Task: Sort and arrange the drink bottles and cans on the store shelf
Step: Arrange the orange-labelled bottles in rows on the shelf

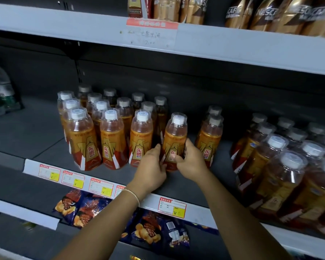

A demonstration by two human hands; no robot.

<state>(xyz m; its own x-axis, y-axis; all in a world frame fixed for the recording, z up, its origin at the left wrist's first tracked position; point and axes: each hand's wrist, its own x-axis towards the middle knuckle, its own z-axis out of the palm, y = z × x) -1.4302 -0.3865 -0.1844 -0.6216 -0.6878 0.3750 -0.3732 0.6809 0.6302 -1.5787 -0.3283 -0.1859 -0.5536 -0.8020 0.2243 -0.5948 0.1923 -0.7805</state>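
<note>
One white-capped, orange-labelled clear plastic bottle (174, 141) is stood near the front of the grey metal shelf (26, 132), beside matching bottles (113, 143); it is gripped by the right hand (190, 162), thumb across the label; the left hand (152, 167) seems curled round its other side.

The drink bottles (111, 132) wear orange-gold labels (140, 145) with a gold winged emblem, red bases cut by white stripes, and white caps (143, 116) (the rear ones look grey). The shelf (26, 132) is dark grey, its front strip (31, 166) pale grey. The price tags (172, 207) are white, red-bordered, with a yellow square. The snack bags (148, 228) are dark blue, printed with orange chips. The coffee bottles (266, 14) are gold and brown.
</note>
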